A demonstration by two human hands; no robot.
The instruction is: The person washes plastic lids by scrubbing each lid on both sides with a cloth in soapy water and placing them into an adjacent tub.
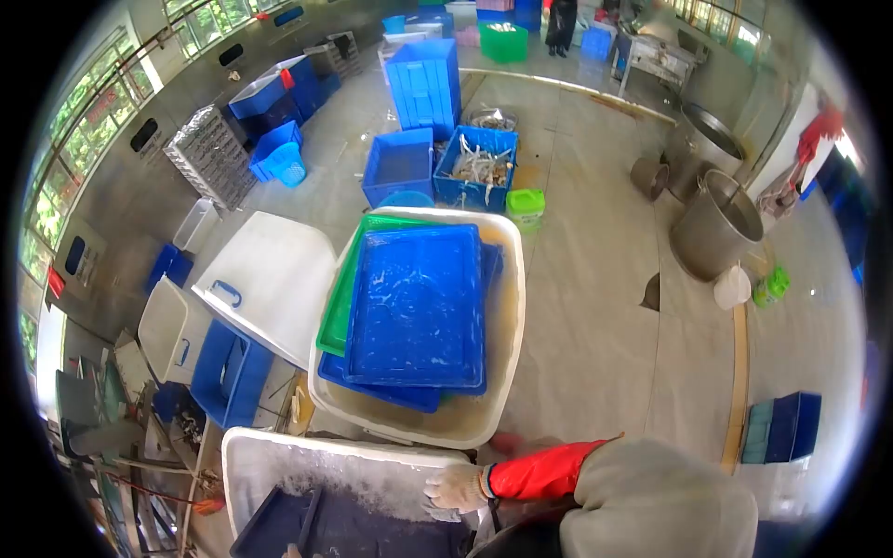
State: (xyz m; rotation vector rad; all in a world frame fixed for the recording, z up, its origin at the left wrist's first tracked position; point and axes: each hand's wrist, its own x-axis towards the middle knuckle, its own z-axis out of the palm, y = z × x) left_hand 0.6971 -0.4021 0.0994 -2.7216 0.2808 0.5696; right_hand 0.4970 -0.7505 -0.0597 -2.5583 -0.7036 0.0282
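My right hand [456, 488], in a pale work glove below a red sleeve, is at the right end of a white tub [344, 446] at the bottom of the head view. Its fingers reach over the tub's inside, stretched out and slightly bent, with nothing visible in them. Dark trays [381, 521] lie in this tub, one tilted at the left. Of my left hand [293, 552] only a small tip shows at the bottom edge, beside the tilted tray; its fingers are hidden. Just beyond, a second tub [507, 363] holds a stack of blue trays [419, 307] and a green tray [337, 321].
Ahead are blue crates [398, 167], one holding pale scraps [484, 167]. White tubs [279, 270] and a blue bin [228, 372] lean at left near wooden debris [139, 465]. Large metal pots [716, 228] stand at right. Someone in dark clothing [561, 23] is far back.
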